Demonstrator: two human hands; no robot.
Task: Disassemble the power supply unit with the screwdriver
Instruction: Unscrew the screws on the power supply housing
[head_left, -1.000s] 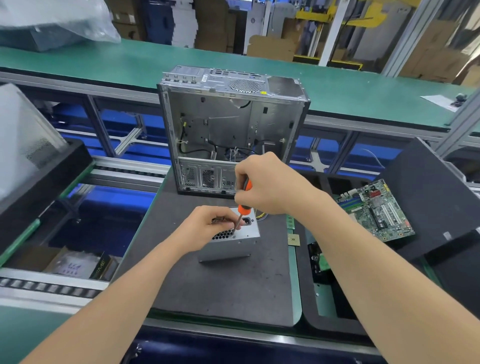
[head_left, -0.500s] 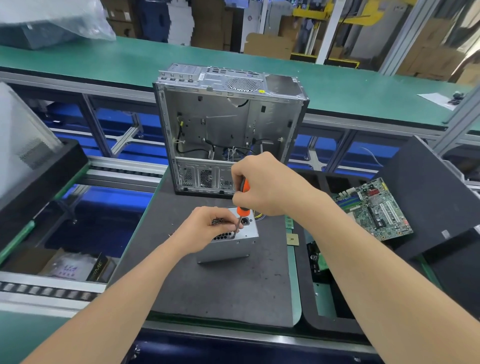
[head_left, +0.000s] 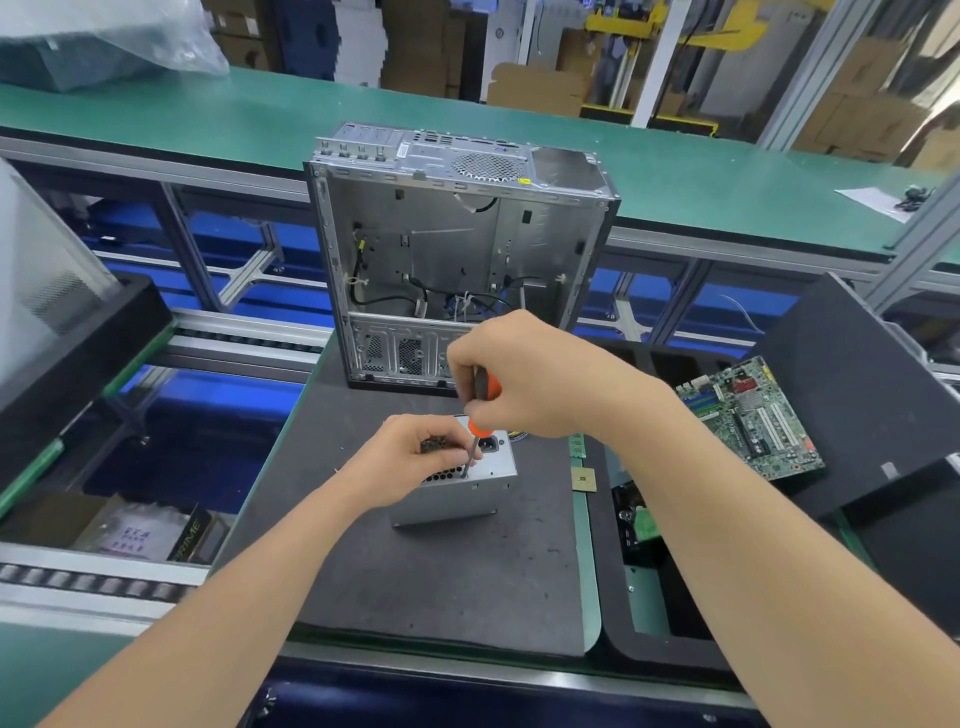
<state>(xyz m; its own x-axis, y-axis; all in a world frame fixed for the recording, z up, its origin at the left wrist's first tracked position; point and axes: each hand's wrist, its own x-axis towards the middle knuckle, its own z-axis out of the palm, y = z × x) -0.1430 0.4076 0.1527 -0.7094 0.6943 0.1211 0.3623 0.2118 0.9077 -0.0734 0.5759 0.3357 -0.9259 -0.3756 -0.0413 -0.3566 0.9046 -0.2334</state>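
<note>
A small silver power supply unit (head_left: 457, 499) stands on a dark grey mat (head_left: 447, 582) in the middle of the bench. My left hand (head_left: 410, 457) grips its top left part, fingers curled over the vent holes. My right hand (head_left: 535, 374) holds an orange and black screwdriver (head_left: 480, 410) nearly upright, with the tip set on the unit's top face close to my left fingers. The screw under the tip is too small to make out.
An open, emptied computer case (head_left: 457, 249) stands upright just behind the unit. A green motherboard (head_left: 753, 415) leans on a black foam tray (head_left: 872, 395) at the right. A small chip (head_left: 583, 478) lies on the mat's right edge. Roller conveyor rails (head_left: 93, 577) run at the left.
Both hands keep their grips. The screwdriver stays on the unit's top, with my right hand shifted only slightly around the handle.
</note>
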